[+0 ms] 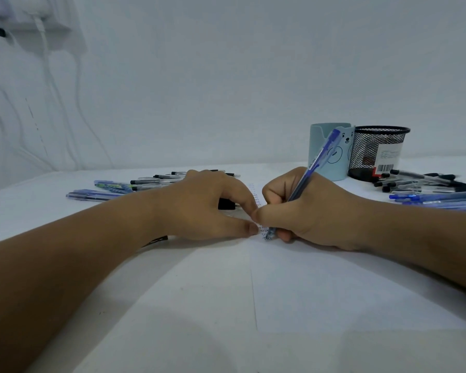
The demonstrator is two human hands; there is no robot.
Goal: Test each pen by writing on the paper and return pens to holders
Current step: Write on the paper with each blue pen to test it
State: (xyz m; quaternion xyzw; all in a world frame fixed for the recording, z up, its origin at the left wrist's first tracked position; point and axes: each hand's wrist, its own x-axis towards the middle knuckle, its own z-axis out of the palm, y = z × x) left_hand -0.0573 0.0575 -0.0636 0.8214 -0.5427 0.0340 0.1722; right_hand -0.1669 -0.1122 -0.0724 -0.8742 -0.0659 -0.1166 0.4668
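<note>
Right hand (307, 211) fingers grip a blue pen (311, 172), tip on paper (334, 286); left hand (205, 205) fingers relaxed, pressing the paper

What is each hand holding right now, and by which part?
The right hand grips a blue pen low on its barrel, near the tip, which is at the paper. The left hand holds nothing and rests on the table.

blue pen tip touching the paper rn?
Touching. Head view: right hand holds the blue pen, tip down on the paper at the fresh scribbles.
</note>
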